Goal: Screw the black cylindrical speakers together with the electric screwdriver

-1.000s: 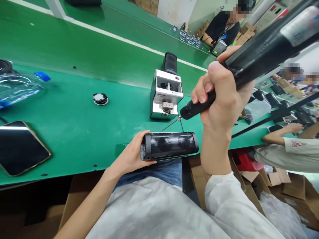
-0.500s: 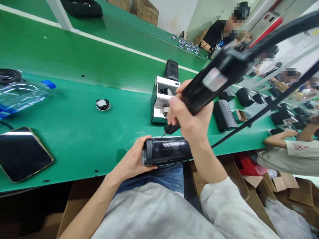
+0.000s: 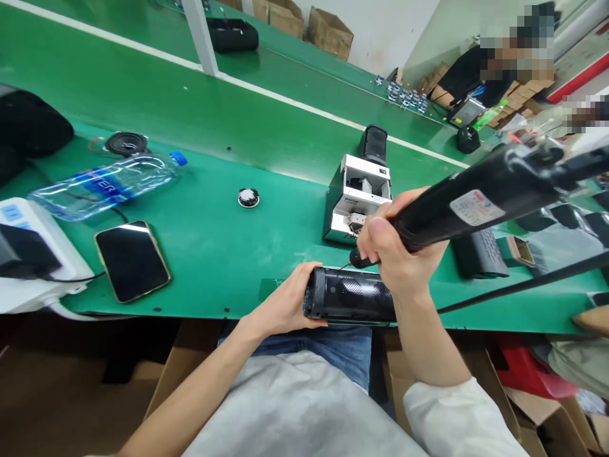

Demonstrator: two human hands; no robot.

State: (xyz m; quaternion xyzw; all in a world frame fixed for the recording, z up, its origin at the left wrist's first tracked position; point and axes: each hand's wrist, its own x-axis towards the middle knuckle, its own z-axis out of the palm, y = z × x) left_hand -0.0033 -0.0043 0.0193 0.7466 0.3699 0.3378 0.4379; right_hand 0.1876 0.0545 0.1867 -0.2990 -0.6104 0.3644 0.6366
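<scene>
An electronics workshop was indicated by a long green workbench (image 3: pixel 204 260), a black cylindrical power screwdriver (image 3: pixel 438 212) (right), brown cardboard cartons (image 3: pixel 330 33) (upper centre) and a black-clad co-worker (image 3: pixel 459 76) (upper right).

Long green worktable (image 3: pixel 204 254), white upright post (image 3: pixel 198 38), pale wall (image 3: pixel 442 32) beyond

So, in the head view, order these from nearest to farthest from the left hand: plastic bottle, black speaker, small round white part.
1. Black speaker: held in the left hand.
2. Small round white part: forward and left, on the green bench.
3. Plastic bottle: farther left, lying down.
</scene>
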